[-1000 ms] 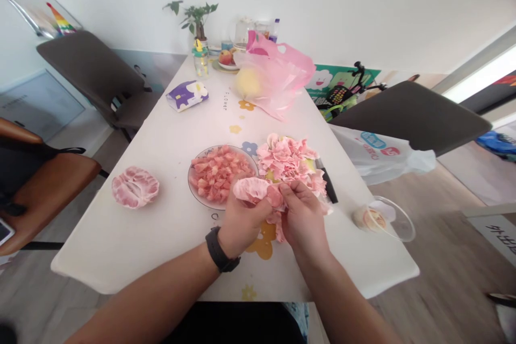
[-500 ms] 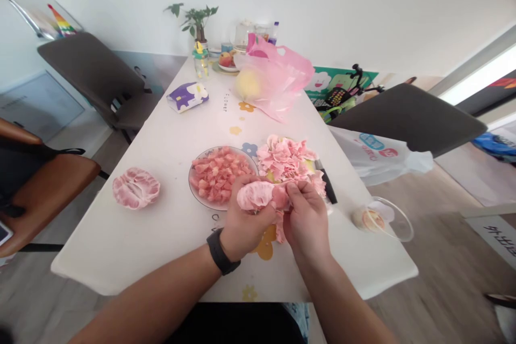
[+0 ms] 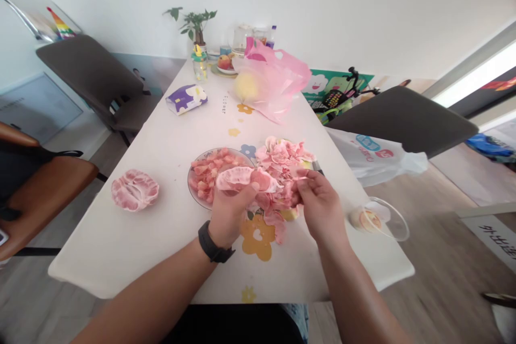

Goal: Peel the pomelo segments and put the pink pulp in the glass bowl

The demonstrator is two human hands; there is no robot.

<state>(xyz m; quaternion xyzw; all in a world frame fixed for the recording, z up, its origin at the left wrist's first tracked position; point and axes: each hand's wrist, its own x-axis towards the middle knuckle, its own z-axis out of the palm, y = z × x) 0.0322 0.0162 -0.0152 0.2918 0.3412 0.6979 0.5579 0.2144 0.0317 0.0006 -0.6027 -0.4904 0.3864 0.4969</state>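
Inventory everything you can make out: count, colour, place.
Table: one, white, centre
Plate: one, pale, table's near half
Fruit pieces: many, pink, on plate
Peel: one pile, pink, right of plate
Fruit half: one, pink, table's left
Segment: one, pale pink, left hand
Tub: one, clear, right table edge
Pink bag: one, pink, far end
Yellow fruit: one, yellow, apparently in pink bag
Plant: one, green, far end
Jar: one, clear, before plant
Pack: one, purple-white, near jar
Red fruit: count unclear, red, far dish
Chairs: three, grey and brown, both sides
White bag: one, white, by right chair
Wristband: one, black, left wrist
Left hand: one, segment in grip
Right hand: one, at peel
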